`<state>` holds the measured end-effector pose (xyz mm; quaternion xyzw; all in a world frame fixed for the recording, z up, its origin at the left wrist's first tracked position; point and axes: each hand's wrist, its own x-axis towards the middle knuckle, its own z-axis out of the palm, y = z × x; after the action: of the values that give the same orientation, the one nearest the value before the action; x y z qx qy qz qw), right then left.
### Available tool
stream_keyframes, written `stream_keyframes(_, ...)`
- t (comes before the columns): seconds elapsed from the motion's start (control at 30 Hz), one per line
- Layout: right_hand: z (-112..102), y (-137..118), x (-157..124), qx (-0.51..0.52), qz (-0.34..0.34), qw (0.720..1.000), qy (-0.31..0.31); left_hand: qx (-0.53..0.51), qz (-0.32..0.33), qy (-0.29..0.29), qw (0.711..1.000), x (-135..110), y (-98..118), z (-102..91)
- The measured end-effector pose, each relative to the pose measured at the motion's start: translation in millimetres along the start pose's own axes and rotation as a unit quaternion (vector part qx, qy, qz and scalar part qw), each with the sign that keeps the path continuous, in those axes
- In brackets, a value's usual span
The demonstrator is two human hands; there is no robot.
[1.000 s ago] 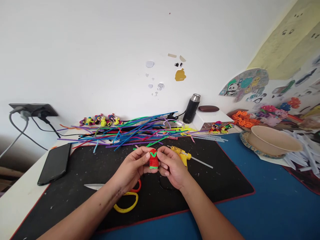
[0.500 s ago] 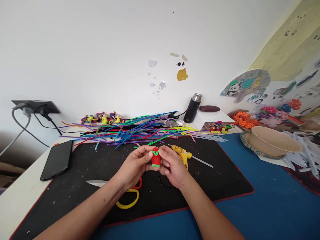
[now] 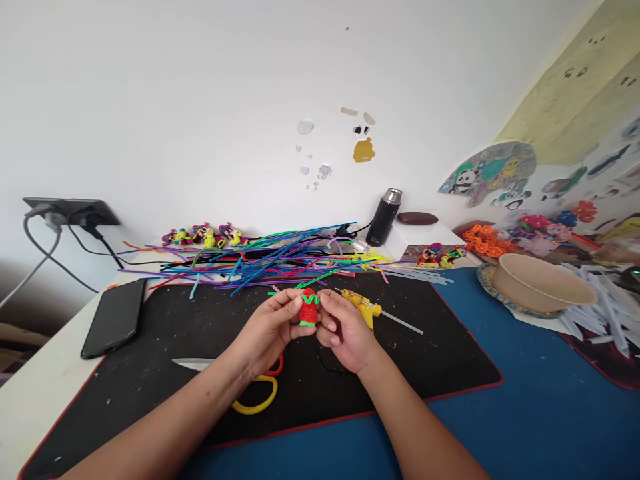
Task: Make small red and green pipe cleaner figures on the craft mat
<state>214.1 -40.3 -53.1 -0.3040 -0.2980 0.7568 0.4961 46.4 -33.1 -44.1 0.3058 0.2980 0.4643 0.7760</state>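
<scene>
Between my two hands, above a black mat, is a small red pipe-cleaner figure with green trim around its upper part and its base. My left hand is closed on its left side, thumb at the front. On the other side my right hand pinches the green trim between thumb and forefinger, the other fingers curled. Beyond my right hand lies a yellow glue gun with a clear glue stick in its back. Scissors with yellow and red handles lie partly hidden under my left forearm.
Many coloured pipe cleaners spread along the wall. Small finished figures stand behind them. A phone lies at left. A black flask stands at the back, beside a white box. At right sits a beige bowl.
The green trim's right end has swung out, and its shape over the red figure has gone from a V to a wavy band. Both hands stay in nearly the same place.
</scene>
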Motion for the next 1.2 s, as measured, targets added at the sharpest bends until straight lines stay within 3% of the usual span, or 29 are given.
stream_keyframes(0.43,3,2,-1,0.033,0.016,0.999,-0.015,0.003,-0.001,-0.02,1.0,-2,3,0.1)
stream_keyframes(0.7,-4,6,0,0.05,0.049,0.996,-0.054,-0.025,-0.053,-0.043,0.997,-4,5,-2.7)
stream_keyframes(1.2,-3,7,-4,-0.013,0.064,0.99,-0.122,-0.038,-0.146,-0.162,0.975,-2,5,-25.8)
